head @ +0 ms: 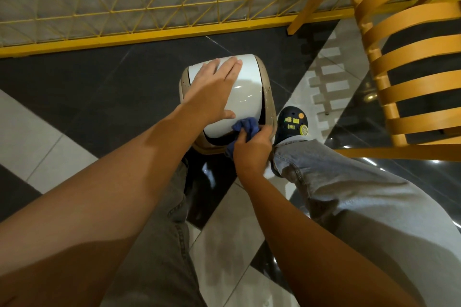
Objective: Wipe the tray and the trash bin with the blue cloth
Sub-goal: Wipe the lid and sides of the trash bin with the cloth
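**A:** Which part of the job is in hand?

**B:** The trash bin (pixel 271 97), I'd judge. It stands on the floor (pixel 99 82), on a dark tile near the foot of the yellow barrier (pixel 124 38), with a shoe (pixel 291 122) just beside its right side.

**A:** And the hands?

**B:** The left hand (pixel 214 87) lies flat on the white swing lid (pixel 247 87), fingers (pixel 233 67) straight and spread toward the far edge. It seems to be steadying the lid. The right hand (pixel 252 149) has its fingers (pixel 264 129) curled round the bunched blue cloth (pixel 245 127), which touches the near edge of the lid where it meets the beige rim.

**A:** So how much is done?

**B:** Hard to say outright. The lid's top looks glossy and unmarked, but the beige rim on both sides shows small dark specks, so I'd guess the rim needs a pass. The bin's body is hidden below the lid and the arms, so I cannot tell its condition.

**A:** The tray?

**B:** Not in view, so I cannot tell whether it has been wiped. Only a yellow slatted chair (pixel 411 57) shows to the right.
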`<state>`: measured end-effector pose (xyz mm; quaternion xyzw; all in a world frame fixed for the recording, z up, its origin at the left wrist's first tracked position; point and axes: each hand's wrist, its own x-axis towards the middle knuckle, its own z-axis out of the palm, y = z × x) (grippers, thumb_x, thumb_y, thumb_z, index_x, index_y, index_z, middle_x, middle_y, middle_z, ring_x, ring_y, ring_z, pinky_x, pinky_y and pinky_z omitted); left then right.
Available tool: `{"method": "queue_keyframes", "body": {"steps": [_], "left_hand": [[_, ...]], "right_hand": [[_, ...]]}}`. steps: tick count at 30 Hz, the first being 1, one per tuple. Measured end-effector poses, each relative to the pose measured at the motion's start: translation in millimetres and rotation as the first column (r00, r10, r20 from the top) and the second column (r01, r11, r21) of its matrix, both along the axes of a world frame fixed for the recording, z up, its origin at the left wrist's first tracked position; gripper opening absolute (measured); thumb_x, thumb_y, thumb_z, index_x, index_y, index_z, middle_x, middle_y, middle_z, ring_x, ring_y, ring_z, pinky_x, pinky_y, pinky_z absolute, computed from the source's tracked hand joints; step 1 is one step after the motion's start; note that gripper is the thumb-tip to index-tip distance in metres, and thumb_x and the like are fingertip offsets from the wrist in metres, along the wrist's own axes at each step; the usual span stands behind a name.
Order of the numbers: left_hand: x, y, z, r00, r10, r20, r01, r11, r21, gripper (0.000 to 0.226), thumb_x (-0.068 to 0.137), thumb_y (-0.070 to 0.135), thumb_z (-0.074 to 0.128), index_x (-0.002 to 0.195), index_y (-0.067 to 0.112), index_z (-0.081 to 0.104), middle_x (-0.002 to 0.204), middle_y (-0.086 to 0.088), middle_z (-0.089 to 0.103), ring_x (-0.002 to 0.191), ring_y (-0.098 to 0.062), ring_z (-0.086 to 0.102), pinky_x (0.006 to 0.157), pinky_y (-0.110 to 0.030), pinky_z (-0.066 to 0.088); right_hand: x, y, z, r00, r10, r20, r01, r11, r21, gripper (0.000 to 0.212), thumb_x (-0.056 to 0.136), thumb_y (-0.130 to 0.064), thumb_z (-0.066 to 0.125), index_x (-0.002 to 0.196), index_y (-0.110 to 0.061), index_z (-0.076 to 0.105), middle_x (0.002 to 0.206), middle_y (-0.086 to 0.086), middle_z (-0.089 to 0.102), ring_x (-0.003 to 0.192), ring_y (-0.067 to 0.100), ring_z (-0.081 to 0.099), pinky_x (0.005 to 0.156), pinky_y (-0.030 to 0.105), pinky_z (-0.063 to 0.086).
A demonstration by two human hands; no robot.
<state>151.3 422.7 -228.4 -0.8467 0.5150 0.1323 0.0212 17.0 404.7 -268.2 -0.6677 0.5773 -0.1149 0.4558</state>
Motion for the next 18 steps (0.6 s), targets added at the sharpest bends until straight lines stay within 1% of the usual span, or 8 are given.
{"method": "queue_keyframes", "body": {"steps": [2,6,9,11,13,15,16,18], "left_hand": [[0,-1,0,1.000,-0.003,0.014,0.003,1.000,0.003,0.107,0.068,0.050,0.074,0.147,0.009,0.014,0.153,-0.009,0.022,0.136,-0.033,0.028,0.112,-0.042,0.025],[-1,-2,0,1.000,0.003,0.005,-0.003,1.000,0.004,0.105,0.069,0.048,0.075,0.147,0.010,0.016,0.153,-0.009,0.024,0.136,-0.033,0.029,0.111,-0.045,0.026],[0,0,1,1.000,-0.005,-0.010,0.005,1.000,0.007,0.105,0.069,0.047,0.075,0.147,0.010,0.015,0.153,-0.009,0.022,0.137,-0.034,0.027,0.112,-0.046,0.025],[1,1,1,1.000,-0.007,-0.018,0.007,1.000,0.007,0.106,0.070,0.047,0.075,0.147,0.011,0.013,0.154,-0.008,0.021,0.138,-0.033,0.025,0.113,-0.045,0.023],[1,1,1,1.000,-0.013,-0.019,0.013,1.000,0.014,0.107,0.070,0.049,0.074,0.147,0.011,0.012,0.155,-0.008,0.019,0.138,-0.033,0.024,0.113,-0.045,0.022],[2,1,1,1.000,-0.018,-0.018,0.018,1.000,0.019,0.108,0.069,0.050,0.074,0.148,0.011,0.011,0.155,-0.008,0.018,0.139,-0.033,0.023,0.113,-0.044,0.022],[2,2,1,1.000,-0.018,-0.018,0.018,1.000,0.018,0.108,0.069,0.051,0.074,0.148,0.011,0.011,0.155,-0.008,0.018,0.139,-0.033,0.023,0.113,-0.044,0.022],[1,1,1,1.000,-0.012,-0.012,0.013,1.000,0.012,0.108,0.069,0.051,0.073,0.148,0.011,0.011,0.155,-0.008,0.018,0.138,-0.033,0.023,0.113,-0.042,0.022]], "right_hand": [[3,10,0,0.999,0.051,-0.016,-0.050,0.997,0.052,0.014,0.092,-0.017,0.053,0.095,-0.012,0.039,0.090,0.008,0.055,0.084,0.020,0.058,0.070,0.022,0.040],[12,33,2,0.989,0.149,-0.006,-0.145,0.974,0.173,0.024,0.092,-0.019,0.052,0.110,-0.006,0.042,0.107,0.015,0.059,0.098,0.025,0.060,0.078,0.028,0.047],[12,34,3,0.986,0.169,-0.002,-0.166,0.973,0.162,0.024,0.092,-0.019,0.052,0.110,-0.006,0.042,0.107,0.017,0.059,0.098,0.027,0.060,0.077,0.029,0.047],[7,26,1,0.989,0.146,-0.034,-0.143,0.987,0.074,0.022,0.092,-0.017,0.053,0.107,-0.005,0.044,0.102,0.018,0.060,0.093,0.029,0.061,0.072,0.028,0.044],[1,15,0,0.997,0.039,-0.069,-0.040,0.999,-0.002,0.015,0.091,-0.014,0.053,0.102,-0.006,0.046,0.097,0.017,0.059,0.089,0.029,0.060,0.069,0.027,0.042],[-2,5,1,0.995,-0.082,-0.063,0.081,0.996,-0.030,0.012,0.091,-0.012,0.052,0.100,-0.007,0.045,0.096,0.017,0.058,0.087,0.027,0.059,0.069,0.024,0.041],[-2,2,2,0.993,-0.106,-0.059,0.105,0.994,-0.031,0.012,0.091,-0.011,0.052,0.099,-0.008,0.044,0.095,0.015,0.057,0.084,0.024,0.059,0.066,0.020,0.041],[0,2,4,0.994,-0.085,-0.075,0.085,0.996,-0.005,0.011,0.092,-0.013,0.052,0.095,-0.012,0.042,0.090,0.010,0.055,0.070,0.015,0.055,0.054,0.009,0.037]]}}
